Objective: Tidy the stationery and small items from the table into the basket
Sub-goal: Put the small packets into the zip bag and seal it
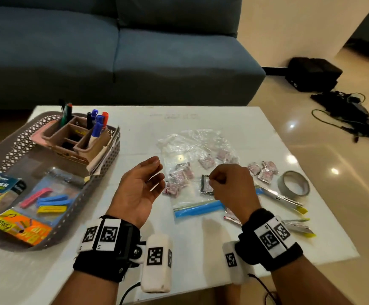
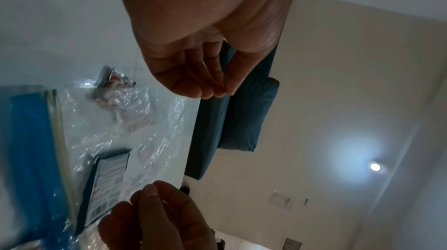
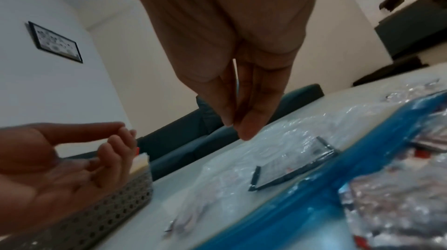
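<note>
A clear zip bag (image 1: pixel 192 146) with a blue seal strip (image 1: pixel 199 209) lies on the white table (image 1: pixel 201 249). It holds pink-silver sachets (image 1: pixel 179 177) and a dark-edged flat packet (image 1: pixel 206 186) (image 3: pixel 290 166). My right hand (image 1: pixel 214 183) (image 3: pixel 237 128) hovers just over that packet. Its thumb and fingers are pinched together, and I see nothing between them. My left hand (image 1: pixel 154 175) (image 2: pixel 212 89) floats palm-up and relaxed between the bag and the grey perforated basket (image 1: pixel 86 201) (image 3: pixel 108 206), holding nothing.
The basket holds a brown organiser (image 1: pixel 75 137) with markers and some colourful packs. Right of the bag lie loose sachets (image 1: pixel 263 171), a grey tape roll (image 1: pixel 293 183), a pen-like tool (image 1: pixel 282 199) and yellow-tipped items (image 1: pixel 300 227). A blue sofa (image 1: pixel 113 51) stands behind the table.
</note>
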